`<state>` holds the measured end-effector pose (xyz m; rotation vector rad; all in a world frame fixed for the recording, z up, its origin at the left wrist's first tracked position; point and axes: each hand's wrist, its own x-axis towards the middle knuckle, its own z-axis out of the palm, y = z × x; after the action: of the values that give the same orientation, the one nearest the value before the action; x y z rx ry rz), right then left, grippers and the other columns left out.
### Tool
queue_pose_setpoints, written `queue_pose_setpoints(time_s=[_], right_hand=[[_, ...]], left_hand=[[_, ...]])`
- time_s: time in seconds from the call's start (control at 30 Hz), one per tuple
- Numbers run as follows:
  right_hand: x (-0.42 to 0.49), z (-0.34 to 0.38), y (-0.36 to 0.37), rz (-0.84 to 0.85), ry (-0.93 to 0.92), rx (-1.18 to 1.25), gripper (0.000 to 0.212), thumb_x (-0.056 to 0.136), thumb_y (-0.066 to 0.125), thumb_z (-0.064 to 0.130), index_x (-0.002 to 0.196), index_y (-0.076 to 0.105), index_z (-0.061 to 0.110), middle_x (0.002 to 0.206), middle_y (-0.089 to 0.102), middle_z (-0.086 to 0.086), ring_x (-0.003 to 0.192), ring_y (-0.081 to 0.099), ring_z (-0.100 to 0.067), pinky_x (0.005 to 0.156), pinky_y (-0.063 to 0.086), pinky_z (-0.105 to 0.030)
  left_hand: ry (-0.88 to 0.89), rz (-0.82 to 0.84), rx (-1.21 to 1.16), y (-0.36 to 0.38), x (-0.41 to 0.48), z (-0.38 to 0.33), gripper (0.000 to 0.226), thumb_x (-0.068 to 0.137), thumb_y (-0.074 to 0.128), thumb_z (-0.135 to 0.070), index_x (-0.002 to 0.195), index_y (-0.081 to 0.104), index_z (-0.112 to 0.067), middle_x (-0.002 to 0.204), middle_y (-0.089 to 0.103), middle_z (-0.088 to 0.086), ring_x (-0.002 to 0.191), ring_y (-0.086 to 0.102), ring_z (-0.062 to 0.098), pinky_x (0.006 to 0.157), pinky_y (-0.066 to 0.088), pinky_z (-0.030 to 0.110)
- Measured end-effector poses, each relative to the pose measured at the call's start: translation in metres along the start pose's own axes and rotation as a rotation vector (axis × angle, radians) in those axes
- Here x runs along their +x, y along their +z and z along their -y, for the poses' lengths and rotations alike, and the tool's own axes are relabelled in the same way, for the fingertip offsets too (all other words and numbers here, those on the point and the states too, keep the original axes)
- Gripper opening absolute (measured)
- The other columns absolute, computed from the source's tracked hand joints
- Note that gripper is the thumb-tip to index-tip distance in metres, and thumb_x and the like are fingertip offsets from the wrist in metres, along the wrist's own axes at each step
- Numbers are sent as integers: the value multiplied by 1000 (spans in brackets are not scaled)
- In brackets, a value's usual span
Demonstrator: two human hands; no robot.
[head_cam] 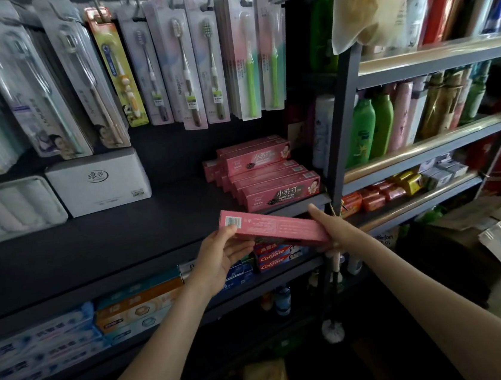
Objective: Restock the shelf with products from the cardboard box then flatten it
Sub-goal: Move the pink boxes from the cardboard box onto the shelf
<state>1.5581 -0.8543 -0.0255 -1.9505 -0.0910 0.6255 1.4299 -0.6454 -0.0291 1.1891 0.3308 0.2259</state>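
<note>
Both hands hold one pink toothpaste box [275,229]: the left hand [225,252] pinches its barcode end and the right hand [324,222] grips the other. The box is level, just in front of and below the stack of matching pink boxes [272,174] on the dark shelf [108,243].

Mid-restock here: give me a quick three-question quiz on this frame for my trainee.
1. True or false: the left hand and right hand both hold the pink box.
2. What hangs above the pink stack on the shelf? A) bottles B) toothbrushes C) soap bars
3. Fill in: the red boxes just below the held box read ____.

Key: 1 true; 2 B; 3 Colgate.
</note>
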Motion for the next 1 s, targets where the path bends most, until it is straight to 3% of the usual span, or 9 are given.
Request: queue_pose_setpoints(time_s=[0.07, 0.17, 0.27, 0.4, 0.47, 0.6, 0.8, 0.87, 1.0], right_hand=[[-1, -4, 1, 186, 174, 204, 53, 87, 50, 60, 105, 53, 11, 77, 63, -13, 59, 64, -25, 54, 48, -25], [5, -8, 1, 128, 126, 463, 24, 88, 62, 36, 96, 55, 15, 74, 58, -4, 63, 55, -15, 45, 40, -21], [12, -8, 0, 76, -16, 527, 22, 88, 62, 29, 105, 58, 15, 85, 61, -2, 73, 57, -13, 54, 44, -24], [12, -9, -1, 53, -118, 564, 56, 86, 67, 25, 134, 44, 7, 119, 58, -11, 87, 62, -18, 58, 52, -26], [10, -7, -2, 56, -160, 597, 60, 87, 66, 20, 138, 39, 6, 129, 54, -14, 90, 63, -19, 61, 54, -25], [4, -8, -5, 93, -189, 504, 47, 92, 58, 8, 135, 40, 1, 114, 61, -13, 91, 63, -19, 79, 53, -27], [-1, -8, -7, 53, -282, 373, 49, 90, 58, 1, 135, 42, 10, 124, 54, -15, 96, 60, -16, 85, 49, -25], [-3, -7, -5, 46, -362, 356, 47, 89, 59, 0, 131, 47, 19, 122, 56, -8, 97, 61, -12, 84, 50, -24], [-4, -6, -2, 84, -497, 301, 49, 89, 57, -2, 127, 49, 28, 120, 56, 1, 105, 59, -10, 84, 52, -24]], left_hand=[[-4, 47, -27, -3, -1, 4, 29, 94, 51, -15, 119, 54, -1, 103, 66, 18, 89, 69, 25, 79, 58, 31], [-40, 129, -136, -6, -4, 3, 40, 85, 57, -12, 123, 49, -4, 109, 64, 18, 97, 67, 28, 83, 57, 34], [-111, 119, -234, -2, -5, -1, 33, 86, 59, -19, 116, 53, -5, 107, 66, 15, 101, 65, 25, 88, 55, 37], [-127, -27, -210, 2, 1, 0, 24, 91, 59, -21, 107, 59, -4, 100, 68, 13, 97, 66, 21, 85, 55, 31], [-123, -39, -204, 0, 3, 1, 22, 90, 61, -15, 108, 60, -2, 102, 67, 14, 97, 66, 22, 87, 54, 32], [-84, 42, -33, -11, 4, -2, 31, 90, 60, -12, 121, 58, -4, 114, 66, 13, 106, 63, 25, 93, 52, 35], [31, 101, 268, -20, 0, 0, 38, 91, 60, -17, 128, 52, -20, 122, 63, 1, 115, 58, 16, 98, 47, 29], [86, 86, 371, -21, -1, 0, 38, 91, 60, -21, 127, 49, -30, 122, 61, -5, 117, 56, 12, 100, 44, 29], [166, 13, 526, -21, -1, -5, 55, 95, 55, -22, 144, 32, -29, 132, 52, -7, 123, 48, 10, 99, 39, 26]])
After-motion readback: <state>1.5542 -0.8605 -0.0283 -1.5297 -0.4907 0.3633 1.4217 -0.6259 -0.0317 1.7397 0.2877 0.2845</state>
